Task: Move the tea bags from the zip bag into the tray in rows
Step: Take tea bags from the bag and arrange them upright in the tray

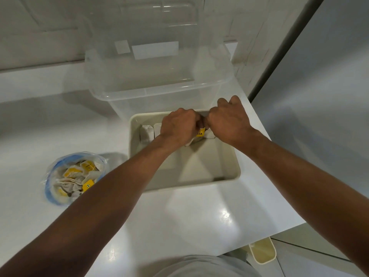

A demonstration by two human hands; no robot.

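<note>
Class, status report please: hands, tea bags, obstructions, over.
Left hand and right hand pinch a tea bag at far end of tray. Short row laid; more in zip bag. Bin behind, not blocking.

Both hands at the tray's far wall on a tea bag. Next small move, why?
Likely seat the held tea bag upright beside the standing tea bags in the tray, then release: left hand and right hand both seem to pinch it, and the zip bag holds more.

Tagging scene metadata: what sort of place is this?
Likely a home kitchen or pantry corner: a glossy white countertop, a clear plastic storage bin at its back, and a zip bag of tea bags beside a cream tray.
</note>
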